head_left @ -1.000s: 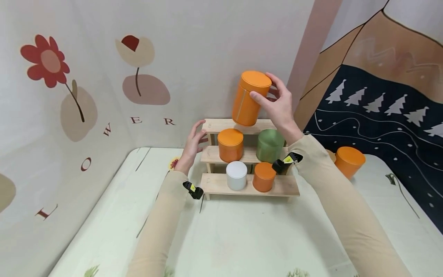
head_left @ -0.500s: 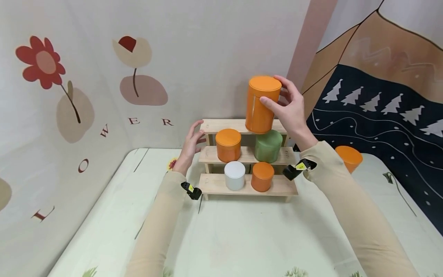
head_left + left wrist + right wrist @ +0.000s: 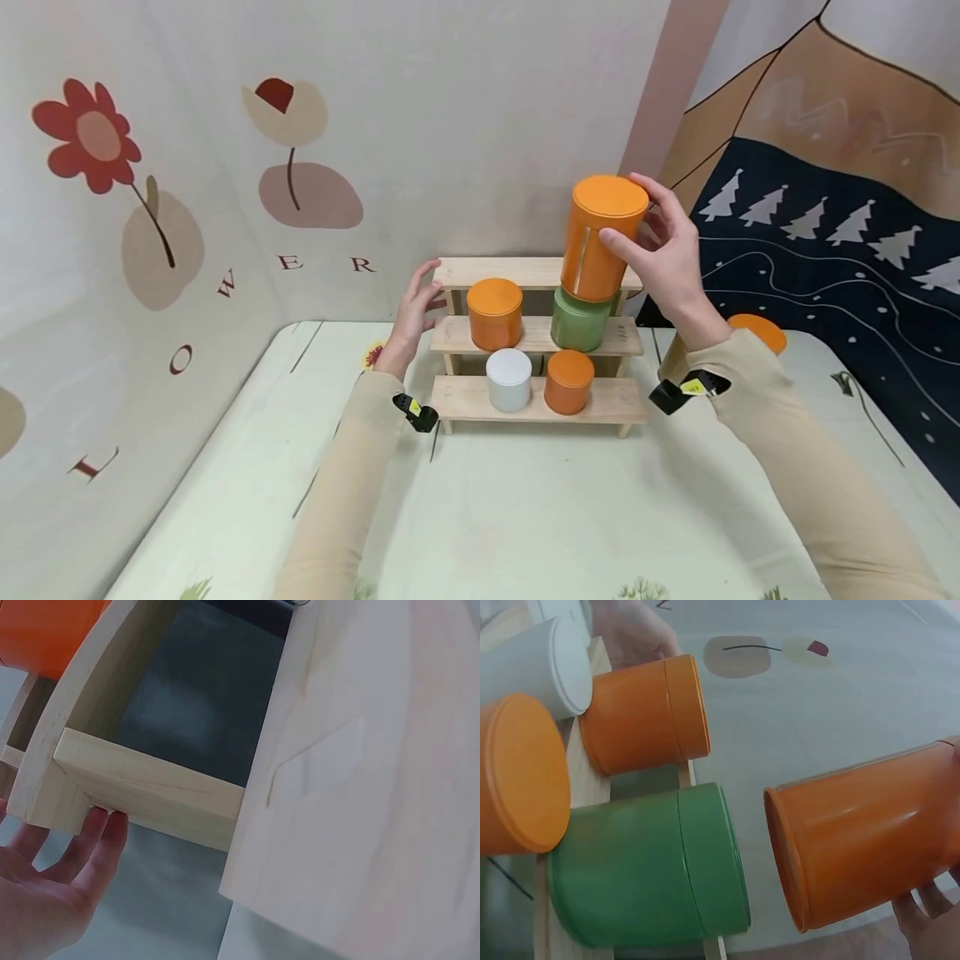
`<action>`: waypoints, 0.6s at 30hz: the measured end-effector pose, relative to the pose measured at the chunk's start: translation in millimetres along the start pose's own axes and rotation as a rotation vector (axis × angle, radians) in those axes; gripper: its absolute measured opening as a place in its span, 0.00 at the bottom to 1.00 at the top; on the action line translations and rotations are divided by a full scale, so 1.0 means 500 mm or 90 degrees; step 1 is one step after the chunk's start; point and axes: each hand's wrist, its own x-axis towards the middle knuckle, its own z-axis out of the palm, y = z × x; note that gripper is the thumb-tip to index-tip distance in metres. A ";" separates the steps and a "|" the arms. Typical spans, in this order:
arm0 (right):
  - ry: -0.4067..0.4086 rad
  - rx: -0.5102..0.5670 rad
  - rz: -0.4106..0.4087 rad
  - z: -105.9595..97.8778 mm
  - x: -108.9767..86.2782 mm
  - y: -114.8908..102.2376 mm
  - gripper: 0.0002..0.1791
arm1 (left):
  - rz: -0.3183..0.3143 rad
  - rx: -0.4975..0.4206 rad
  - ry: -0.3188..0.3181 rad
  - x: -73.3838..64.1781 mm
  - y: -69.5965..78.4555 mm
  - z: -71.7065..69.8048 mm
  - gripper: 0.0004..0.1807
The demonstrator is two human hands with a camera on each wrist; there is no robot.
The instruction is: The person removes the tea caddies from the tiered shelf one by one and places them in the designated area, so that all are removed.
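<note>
A tall orange canister [image 3: 600,258] is held up by my right hand [image 3: 671,262], thumb on its near side and fingers behind. Its base overlaps the green tin [image 3: 579,327] in the head view. The right wrist view shows a gap between the canister [image 3: 870,832] and the green tin [image 3: 649,870]. That tin stands on the middle shelf of a three-step wooden stand [image 3: 487,272], right of a wide orange tin [image 3: 495,321]. Against the stand's left end rests my left hand [image 3: 408,321]. Its fingertips [image 3: 112,821] touch the wood; the left wrist view does not show its thumb.
On the bottom step are a white tin [image 3: 509,383] and a small orange tin [image 3: 568,385]. Another orange container [image 3: 759,332] stands at the back right, partly hidden by my right sleeve. A printed cloth wall [image 3: 450,125] rises close behind the stand.
My right hand has carried the canister rightward and lower, from over the middle of the top shelf to over its right end. The canister has tilted less. My left hand stays at the stand.
</note>
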 end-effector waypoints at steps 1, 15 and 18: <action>0.004 0.009 0.003 -0.004 -0.003 -0.002 0.34 | 0.000 0.001 0.002 0.000 0.000 -0.001 0.27; 0.044 -0.008 0.002 -0.080 -0.063 -0.009 0.33 | 0.011 0.018 0.014 0.000 0.008 0.006 0.26; 0.047 -0.020 0.001 -0.094 -0.076 -0.007 0.33 | 0.007 0.015 0.013 -0.003 0.007 0.005 0.26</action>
